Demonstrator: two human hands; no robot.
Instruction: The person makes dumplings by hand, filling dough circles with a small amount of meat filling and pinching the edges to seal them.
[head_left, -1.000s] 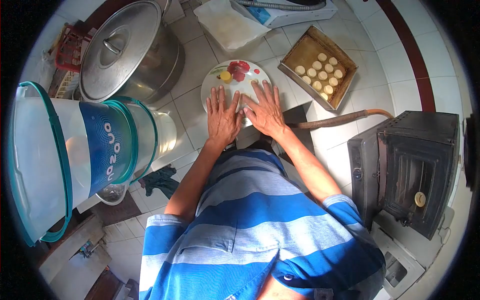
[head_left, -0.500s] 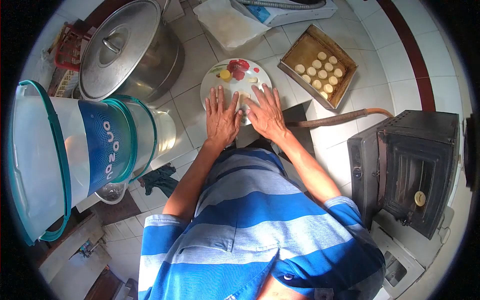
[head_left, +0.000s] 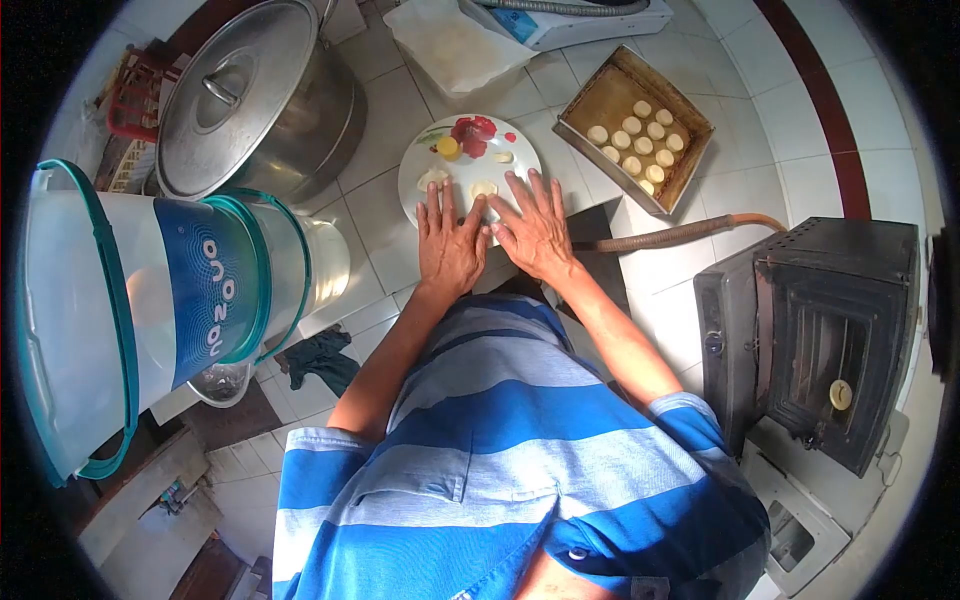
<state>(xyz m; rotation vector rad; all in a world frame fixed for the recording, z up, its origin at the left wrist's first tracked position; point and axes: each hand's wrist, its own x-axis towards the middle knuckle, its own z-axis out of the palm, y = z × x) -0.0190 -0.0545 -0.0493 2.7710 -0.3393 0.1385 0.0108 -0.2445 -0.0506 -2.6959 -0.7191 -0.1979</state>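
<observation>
A white plate (head_left: 410, 180) with red flowers lies in front of me. On it are a flattened pale dough piece (head_left: 483, 188) between my hands, another pale piece (head_left: 432, 178) beyond my left fingertips, a small pale piece (head_left: 503, 157) and a round yellow piece (head_left: 448, 148). My left hand (head_left: 452, 240) rests palm down on the plate's near edge, fingers apart. My right hand (head_left: 535, 228) lies beside it, also palm down with fingers spread, its inner fingers close to the flattened dough. Neither hand appears to grip anything.
A square metal pan (head_left: 588, 100) with several round pale pieces stands at the back right. To the right is an open dark oven (head_left: 850, 330). A large lidded pot (head_left: 320, 130) and a clear bucket (head_left: 150, 300) stand left. A hose (head_left: 670, 238) runs behind my right hand.
My left hand has moved slightly down and right. The dough piece beyond its fingertips and the flattened one between my hands now show more.
</observation>
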